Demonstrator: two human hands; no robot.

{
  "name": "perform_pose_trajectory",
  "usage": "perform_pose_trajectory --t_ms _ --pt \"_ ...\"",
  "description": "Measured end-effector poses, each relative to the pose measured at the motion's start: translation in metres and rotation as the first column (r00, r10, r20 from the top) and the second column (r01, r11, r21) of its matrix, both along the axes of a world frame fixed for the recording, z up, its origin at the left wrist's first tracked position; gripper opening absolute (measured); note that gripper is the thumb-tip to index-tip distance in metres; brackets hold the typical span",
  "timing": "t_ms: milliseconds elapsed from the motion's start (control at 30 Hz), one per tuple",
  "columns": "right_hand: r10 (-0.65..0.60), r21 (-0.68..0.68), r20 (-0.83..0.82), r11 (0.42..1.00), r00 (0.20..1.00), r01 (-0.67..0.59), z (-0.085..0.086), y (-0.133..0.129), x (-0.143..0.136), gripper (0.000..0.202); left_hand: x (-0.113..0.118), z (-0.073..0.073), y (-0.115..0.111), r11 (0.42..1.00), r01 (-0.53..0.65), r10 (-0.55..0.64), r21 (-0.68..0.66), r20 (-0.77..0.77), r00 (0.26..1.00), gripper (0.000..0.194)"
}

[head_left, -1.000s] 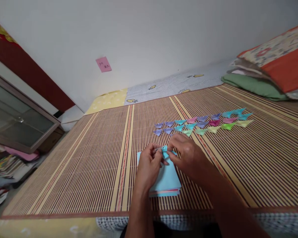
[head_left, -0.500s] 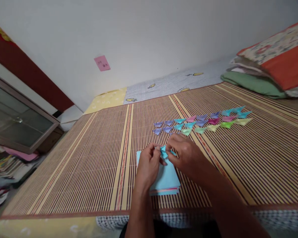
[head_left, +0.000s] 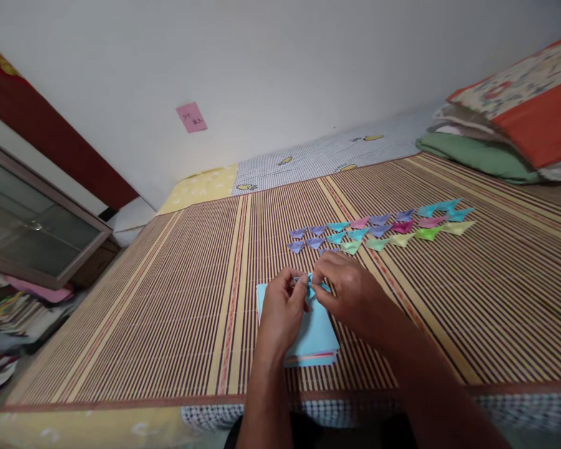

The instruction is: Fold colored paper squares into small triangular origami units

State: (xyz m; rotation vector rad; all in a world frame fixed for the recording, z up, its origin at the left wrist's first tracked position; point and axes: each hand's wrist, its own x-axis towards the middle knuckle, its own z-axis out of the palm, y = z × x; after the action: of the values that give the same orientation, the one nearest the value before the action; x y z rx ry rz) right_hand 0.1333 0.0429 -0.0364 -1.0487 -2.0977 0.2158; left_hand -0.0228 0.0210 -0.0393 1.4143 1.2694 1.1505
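Observation:
Between both hands is a small folded light-blue paper boat [head_left: 311, 286], partly hidden by the fingers. My left hand [head_left: 285, 302] pinches its left side with thumb and fingers. On the right side, my right hand [head_left: 343, 280] grips it between thumb and forefinger. Directly beneath lies a stack of square paper [head_left: 315, 333], light blue on top with pink and other sheets showing at the lower edge. Beyond the hands, several small folded paper boats [head_left: 378, 231] in purple, blue, pink, green and yellow stand in rows on the striped mat [head_left: 177, 312].
A folded pile of bedding [head_left: 533, 131] rests at the far right. Pale checked cloth [head_left: 308, 165] runs along the wall behind the mat. At left stand a glass-fronted cabinet [head_left: 37, 224] and piled papers [head_left: 19, 315]. A pink note [head_left: 191, 117] is on the wall.
The left thumb and fingers have shifted slightly right, closer to the right fingertips, covering more of the blue paper. The rows of boats and the stack stay put.

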Motion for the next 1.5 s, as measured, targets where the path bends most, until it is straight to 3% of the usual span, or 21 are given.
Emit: perform_pose_trajectory --t_ms 467,733,1067,1267,1367,1500 --pt "-0.047 -0.095 0.063 0.994 0.997 0.053 0.0035 -0.0048 0.0059 0.019 0.0005 0.0003 -0.0007 1.0 -0.005 0.005 -0.019 -0.044 0.999 0.023" --pt "-0.037 -0.049 0.066 0.998 0.997 0.04 0.0086 -0.0065 0.0057 0.02 -0.0005 0.0023 -0.0015 1.0 -0.001 0.0 -0.024 -0.051 0.999 0.024" --pt "-0.001 -0.061 0.123 0.998 0.992 0.008 0.0032 -0.0028 0.0083 0.015 0.0005 -0.0004 -0.0019 1.0 0.029 -0.029 -0.013 -0.059 0.998 0.021" --pt "0.022 -0.092 0.094 0.996 0.995 -0.014 0.007 -0.0041 0.0057 0.02 0.0032 0.0054 -0.0028 0.999 -0.041 0.042 0.025 0.0 0.999 0.021" --pt "0.02 -0.084 0.094 0.996 0.995 -0.012 0.0085 -0.0047 0.0047 0.022 0.0045 0.0065 -0.0036 1.0 -0.021 0.021 0.005 0.03 0.999 0.023" --pt "0.005 -0.058 0.079 0.998 0.997 0.0 0.0096 -0.0055 0.0033 0.023 0.0056 0.0065 -0.0054 0.999 -0.04 0.041 0.026 -0.032 0.999 0.022"
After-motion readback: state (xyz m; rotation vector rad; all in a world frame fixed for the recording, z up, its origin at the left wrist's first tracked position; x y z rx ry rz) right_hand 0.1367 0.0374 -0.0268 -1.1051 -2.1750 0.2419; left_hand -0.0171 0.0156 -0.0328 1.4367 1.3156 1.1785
